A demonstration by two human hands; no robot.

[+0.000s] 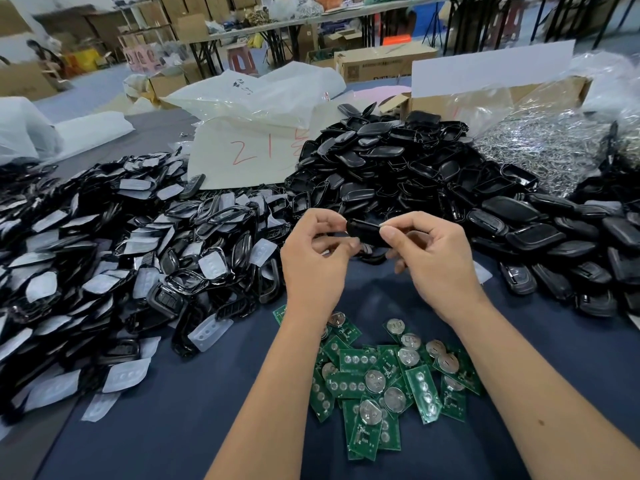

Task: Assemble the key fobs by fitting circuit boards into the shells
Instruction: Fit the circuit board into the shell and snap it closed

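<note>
1. Key fob shell [363,232] is the bit that matters right now: a black shell held up in the air between both hands, above the bare strip of blue table cover [180,427], with the far black pile behind it. Its long axis runs roughly left to right, so each hand has one end.

2. Going from the left: the pile of shell fronts with clear button pads [114,258] is well off to the left of the hands, nobody touching it.

3. Left hand [313,261] has its fingers curled in, thumb and fingertips pinching the left end of the shell. Wrist is bent back a bit, forearm coming up from the bottom middle.

4. Right hand [433,258] pinches the right end, thumb on the near side and index finger over the top, other fingers loosely curled underneath. Both hands are equally near, since both are on it.

5. Circuit boards [384,375], green with round metal battery clips, are scattered on the cloth right below, between the forearms. None is in either hand, and I can't tell if one is already inside the shell.

6. My guess is the next move is one hand dropping down for a board. The right looks slightly closer to the heap.

7. Far right: the pile of black shell backs [433,168] and a bag of shiny metal bits [540,147].
</note>
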